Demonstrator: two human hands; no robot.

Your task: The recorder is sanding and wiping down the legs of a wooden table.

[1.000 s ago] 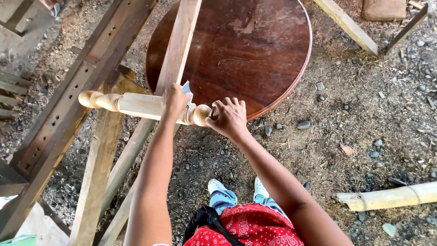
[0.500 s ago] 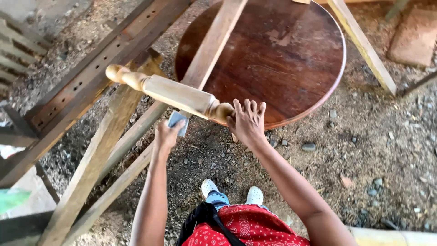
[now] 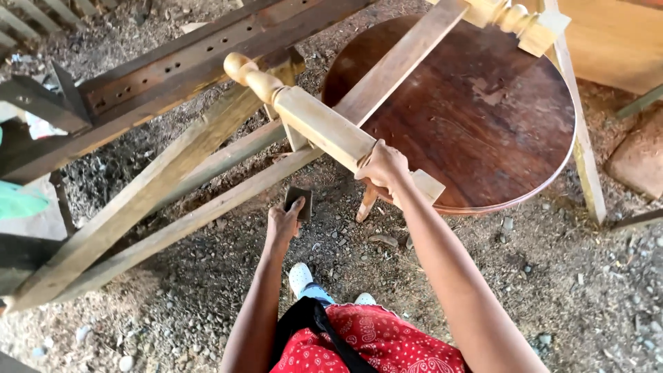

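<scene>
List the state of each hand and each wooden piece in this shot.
Right hand: clamped on the turned leg.
Left hand: holding a small dark sanding pad, off the wood.
Turned leg: pale, bare wood, tilted, lifted over the frame.
Round tabletop: dark, glossy, finish patchy.
Wooden frame: weathered, holed rail.

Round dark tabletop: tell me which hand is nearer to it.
Right. The right hand grips the pale turned leg just beside the round tabletop; the left hand, holding a small dark block, hangs lower and farther left.

Outdoor woodworking yard: timber frames [image 3: 173,173], round tabletop [image 3: 476,110], gravel ground [image 3: 587,297].
</scene>
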